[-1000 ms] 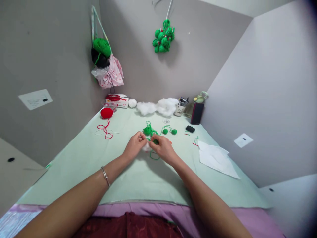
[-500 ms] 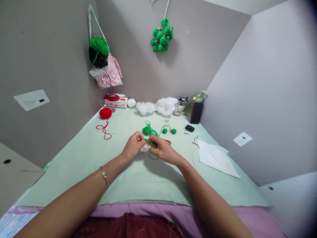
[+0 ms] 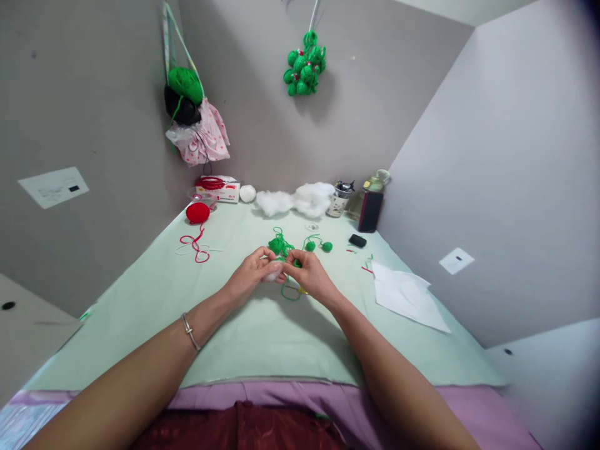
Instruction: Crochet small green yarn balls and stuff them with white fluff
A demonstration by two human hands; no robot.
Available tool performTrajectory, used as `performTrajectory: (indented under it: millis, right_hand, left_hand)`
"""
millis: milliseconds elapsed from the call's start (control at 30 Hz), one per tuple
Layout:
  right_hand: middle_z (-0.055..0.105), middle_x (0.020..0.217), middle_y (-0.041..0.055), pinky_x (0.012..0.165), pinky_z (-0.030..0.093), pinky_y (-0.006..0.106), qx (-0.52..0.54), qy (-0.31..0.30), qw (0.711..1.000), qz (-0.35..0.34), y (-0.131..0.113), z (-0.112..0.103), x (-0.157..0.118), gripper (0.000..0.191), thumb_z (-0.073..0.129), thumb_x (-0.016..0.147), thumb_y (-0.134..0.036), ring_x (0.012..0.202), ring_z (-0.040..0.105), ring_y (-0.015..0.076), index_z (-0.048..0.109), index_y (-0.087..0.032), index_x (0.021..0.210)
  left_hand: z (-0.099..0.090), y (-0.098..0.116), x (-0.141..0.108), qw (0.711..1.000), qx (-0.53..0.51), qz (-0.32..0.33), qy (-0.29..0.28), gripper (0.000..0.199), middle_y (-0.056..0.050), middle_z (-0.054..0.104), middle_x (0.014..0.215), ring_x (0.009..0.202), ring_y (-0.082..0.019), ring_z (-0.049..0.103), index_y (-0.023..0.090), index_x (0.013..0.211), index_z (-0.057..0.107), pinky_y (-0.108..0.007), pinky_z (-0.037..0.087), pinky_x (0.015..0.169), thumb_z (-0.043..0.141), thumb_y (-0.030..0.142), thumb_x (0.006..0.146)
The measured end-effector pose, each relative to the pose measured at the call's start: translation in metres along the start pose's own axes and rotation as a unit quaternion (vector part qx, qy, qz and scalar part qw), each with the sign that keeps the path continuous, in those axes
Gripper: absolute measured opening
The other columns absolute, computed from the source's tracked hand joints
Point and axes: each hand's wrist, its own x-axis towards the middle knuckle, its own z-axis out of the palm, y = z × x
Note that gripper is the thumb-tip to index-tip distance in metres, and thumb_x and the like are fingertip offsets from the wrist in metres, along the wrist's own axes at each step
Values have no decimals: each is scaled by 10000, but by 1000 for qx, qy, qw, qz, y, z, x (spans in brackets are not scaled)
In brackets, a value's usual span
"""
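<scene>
My left hand (image 3: 250, 273) is closed, with a small green crochet piece (image 3: 280, 259) and a tuft of white stuffing (image 3: 273, 274) at its fingertips. My right hand (image 3: 309, 275) pinches at the same piece from the other side, its fingers bent and partly hiding it. Under the right hand a thin tool with a yellow end (image 3: 302, 290), perhaps a crochet hook, sticks out beside a loop of green yarn (image 3: 285, 295). Just beyond both hands lies a tangled green yarn ball (image 3: 275, 244). Two small green balls (image 3: 327, 247) with yarn tails rest to its right.
Red yarn (image 3: 197, 213) and a box with red scissors (image 3: 225, 189) stand at the back left. White fibrefill (image 3: 314, 199), a cup of pens (image 3: 338, 201) and a dark phone (image 3: 370, 211) line the back. White sheets (image 3: 407, 294) lie on the right.
The hands have turned a little around the crochet piece, and the left fingers now cover more of the white stuffing. The yellow-ended tool shows below the right hand; the orange part beside it is hidden.
</scene>
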Motion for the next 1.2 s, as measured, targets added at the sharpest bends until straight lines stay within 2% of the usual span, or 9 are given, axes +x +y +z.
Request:
performTrajectory:
  millis: [167, 333, 433, 567, 700, 833, 967, 1100, 1200]
  right_hand:
    - [454, 626, -52, 574, 295, 259, 11, -52, 999, -5, -7, -2, -6, 89, 551, 765, -272, 609, 387, 130, 494, -218, 725]
    - [441, 561, -70, 564, 245, 267, -29, 5, 1000, 1, -4, 18, -5, 159, 593, 691, -202, 568, 351, 126, 437, -230, 687]
    - [397, 523, -79, 574, 234, 274, -52, 35, 998, 2, 1, 23, 0, 175, 597, 694, -199, 554, 322, 126, 430, -230, 651]
    - [396, 542, -69, 590, 262, 269, -51, 58, 997, 9, 9, 16, 6, 211, 589, 737, -244, 576, 360, 126, 428, -223, 604]
    - [410, 577, -58, 600, 291, 266, -32, 56, 998, 6, 11, 7, 9, 236, 580, 762, -288, 597, 380, 123, 430, -218, 594]
    - [429, 608, -49, 592, 294, 268, -14, 19, 1000, -9, 0, 5, 2, 211, 546, 792, -312, 610, 385, 128, 452, -215, 630]
    - [439, 611, -56, 572, 266, 269, -4, -16, 1000, -17, -7, 7, -5, 125, 545, 760, -266, 597, 363, 126, 472, -216, 672]
    - [392, 576, -65, 570, 250, 268, -2, 9, 1000, -4, 0, 14, -1, 120, 555, 687, -237, 588, 337, 126, 443, -224, 648]
    - [403, 555, -61, 572, 260, 270, 4, 35, 999, 13, 6, 17, 4, 118, 545, 660, -233, 580, 351, 126, 440, -225, 606]
  left_hand:
    - [0, -10, 7, 998, 27, 29, 45, 331, 43, 684, 618, 574, -150, 679, 216, 824, 484, -261, 513, 629, 784, 332, 749]
    - [1, -19, 15, 994, 43, 41, 97, 261, 94, 585, 497, 474, -119, 592, 221, 770, 472, -204, 410, 509, 725, 202, 710]
    - [1, -16, 13, 995, 28, 28, 87, 244, 88, 598, 508, 483, -120, 597, 221, 772, 475, -214, 452, 529, 714, 238, 733]
    - [1, -7, 6, 999, -3, 12, 42, 298, 32, 693, 663, 634, -146, 685, 213, 811, 501, -287, 569, 686, 729, 405, 797]
    - [0, -6, 4, 1000, -14, 9, 16, 407, -27, 748, 762, 730, -188, 738, 198, 832, 525, -374, 595, 820, 821, 452, 717]
    - [0, -11, 6, 998, 2, 28, 53, 384, 18, 705, 662, 623, -166, 702, 199, 805, 516, -326, 577, 711, 833, 386, 694]
    - [2, -17, 9, 993, 29, 49, 99, 321, 58, 654, 583, 529, -134, 635, 208, 791, 508, -245, 484, 576, 802, 295, 695]
    - [0, -19, 12, 991, 47, 48, 115, 284, 85, 584, 539, 493, -109, 572, 205, 746, 505, -218, 419, 525, 781, 230, 681]
    - [-1, -15, 10, 994, 40, 41, 91, 265, 78, 592, 587, 548, -110, 599, 198, 773, 519, -230, 473, 586, 767, 280, 725]
